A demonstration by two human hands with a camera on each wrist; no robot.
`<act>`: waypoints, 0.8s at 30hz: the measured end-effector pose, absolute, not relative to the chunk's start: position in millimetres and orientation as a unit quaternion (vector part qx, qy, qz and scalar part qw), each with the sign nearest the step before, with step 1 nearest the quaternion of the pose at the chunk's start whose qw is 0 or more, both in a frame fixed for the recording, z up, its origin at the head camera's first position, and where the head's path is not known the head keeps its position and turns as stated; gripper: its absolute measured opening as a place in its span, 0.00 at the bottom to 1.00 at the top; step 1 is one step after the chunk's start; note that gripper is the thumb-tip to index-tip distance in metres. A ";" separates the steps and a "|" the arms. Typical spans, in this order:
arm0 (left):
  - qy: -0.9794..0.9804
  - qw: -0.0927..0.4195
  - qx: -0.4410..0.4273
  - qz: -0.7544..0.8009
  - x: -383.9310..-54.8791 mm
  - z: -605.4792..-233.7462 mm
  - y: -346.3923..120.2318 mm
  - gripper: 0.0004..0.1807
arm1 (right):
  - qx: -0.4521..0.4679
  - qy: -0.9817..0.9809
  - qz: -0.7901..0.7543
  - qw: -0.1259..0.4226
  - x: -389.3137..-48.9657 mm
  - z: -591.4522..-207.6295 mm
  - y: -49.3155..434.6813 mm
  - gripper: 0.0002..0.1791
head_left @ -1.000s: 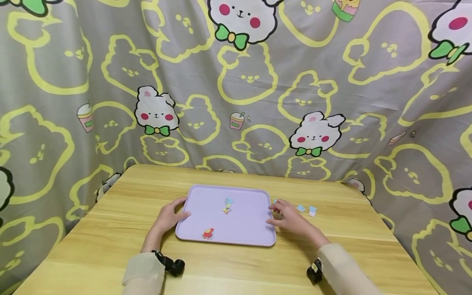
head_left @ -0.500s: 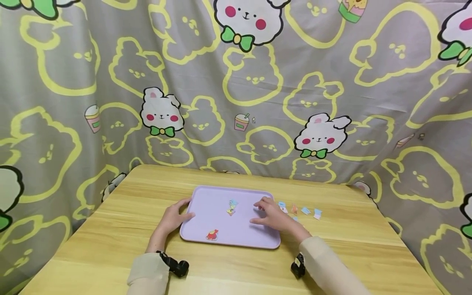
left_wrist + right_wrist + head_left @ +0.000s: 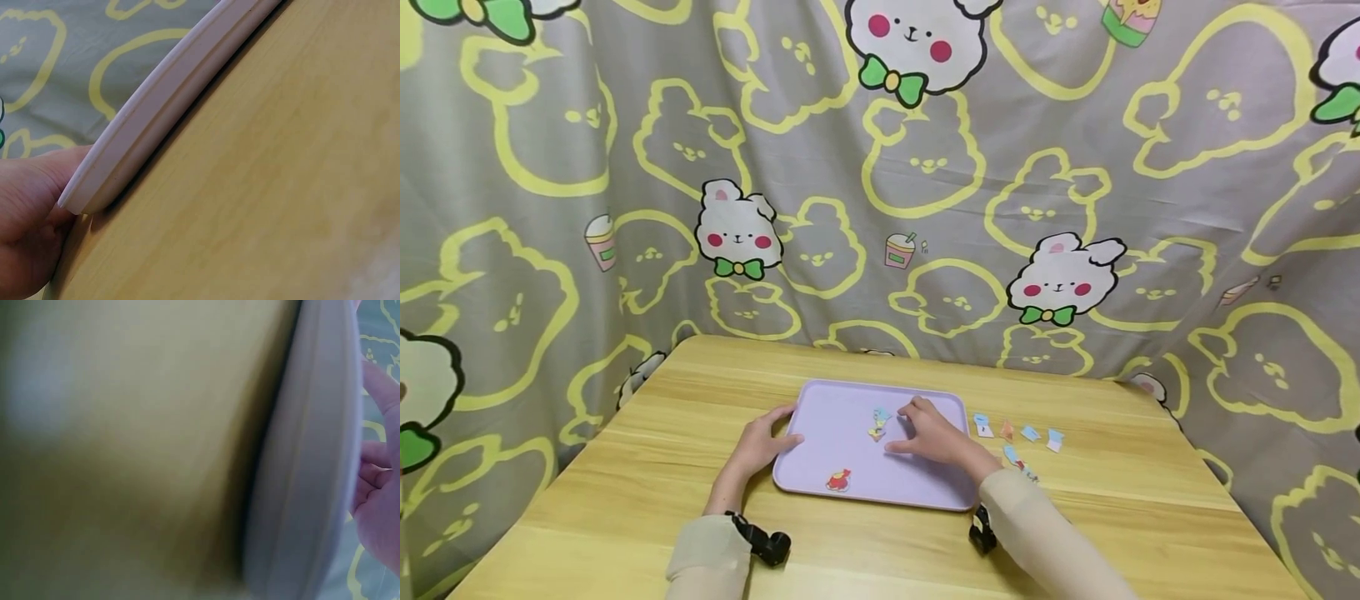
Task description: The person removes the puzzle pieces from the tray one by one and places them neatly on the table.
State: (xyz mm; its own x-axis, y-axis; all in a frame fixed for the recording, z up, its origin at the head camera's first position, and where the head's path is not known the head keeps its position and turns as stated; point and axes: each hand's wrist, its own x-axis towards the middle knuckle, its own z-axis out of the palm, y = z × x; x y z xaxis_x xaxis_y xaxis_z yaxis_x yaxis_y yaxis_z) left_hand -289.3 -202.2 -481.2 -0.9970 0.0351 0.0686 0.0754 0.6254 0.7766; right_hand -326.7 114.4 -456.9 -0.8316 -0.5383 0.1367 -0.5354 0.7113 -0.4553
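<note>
A light purple tray [image 3: 838, 442] lies on the wooden table. At its left edge my left hand [image 3: 757, 447] grips the rim, thumb over the inside and fingers outside; the left wrist view shows the same hand [image 3: 28, 219] at the tray's corner. My right hand [image 3: 931, 433] is over the tray's right half, thumb and fingers spread apart, with nothing visible between them. Just left of its fingertips is a small cluster of blue and yellow cut-out pieces [image 3: 878, 423]. A red cut-out piece [image 3: 838, 480] lies near the tray's front edge.
Right of the tray, several small flat pieces lie on the table, among them a blue and white one [image 3: 982, 426], an orange one [image 3: 1007, 431] and a blue and red one [image 3: 1024, 467]. A grey curtain [image 3: 820, 250] with rabbit prints hangs behind the table.
My right hand has moved left from the tray's right edge to near the blue and yellow pieces, uncovering pieces on the table. My left hand stays on the rim. The head view has shifted slightly.
</note>
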 end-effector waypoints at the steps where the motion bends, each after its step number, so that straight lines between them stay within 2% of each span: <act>1: -0.901 0.024 -0.031 -0.431 -289.4 -481.2 -202.1 0.32 | -0.289 0.926 -0.244 0.004 -327.4 -456.7 112.3 0.39; 9: -0.900 0.028 -0.035 -0.434 -288.9 -479.7 -199.7 0.32 | -0.299 0.928 -0.220 -0.008 -332.5 -457.9 99.2 0.40; 17: -0.899 0.025 -0.034 -0.435 -289.8 -481.9 -200.1 0.32 | -0.305 0.932 -0.197 -0.013 -337.1 -460.9 91.7 0.34; 24: -0.901 0.029 -0.032 -0.431 -290.9 -482.6 -203.2 0.32 | -0.295 0.926 -0.234 -0.002 -341.1 -461.4 88.7 0.30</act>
